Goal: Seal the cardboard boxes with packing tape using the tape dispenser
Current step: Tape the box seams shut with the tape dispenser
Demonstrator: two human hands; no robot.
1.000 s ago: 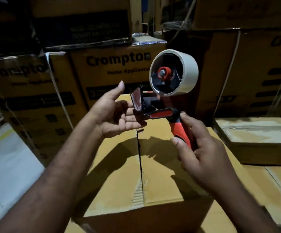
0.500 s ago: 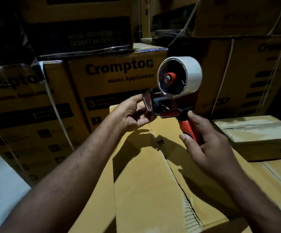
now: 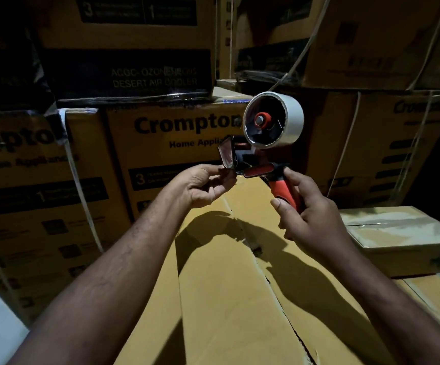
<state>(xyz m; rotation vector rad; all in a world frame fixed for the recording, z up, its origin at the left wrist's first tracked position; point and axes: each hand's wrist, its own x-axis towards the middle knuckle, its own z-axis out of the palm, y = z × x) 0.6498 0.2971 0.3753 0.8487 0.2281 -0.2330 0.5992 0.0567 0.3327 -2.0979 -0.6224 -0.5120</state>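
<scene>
Tape dispenser (image 3: 242,164) sits by its red and black handle inside the curled fingers (image 3: 296,180) of the right hand (image 3: 311,225), the thumb lying along the handle's near side; the left hand (image 3: 200,188) draws its fingertips (image 3: 224,177) into a narrow pinch at the tool's front end, just under the hinged flap, though in this dim light I cannot tell whether a tape end lies between them; a white tape roll (image 3: 291,122) rides on a red hub above the handle, its open side turned toward the camera; both forearms reach in from the lower corners and hold the tool in the air over the far end of a plain cardboard box (image 3: 213,299); that box's two top flaps meet in a dark seam (image 3: 279,293) running from under the hands toward the near right; a smaller box (image 3: 398,238) lies just beside it on the right, a strip of tape across its top; printed cartons (image 3: 176,133) marked Crompton are stacked behind, several bound with pale strapping (image 3: 79,185).
</scene>
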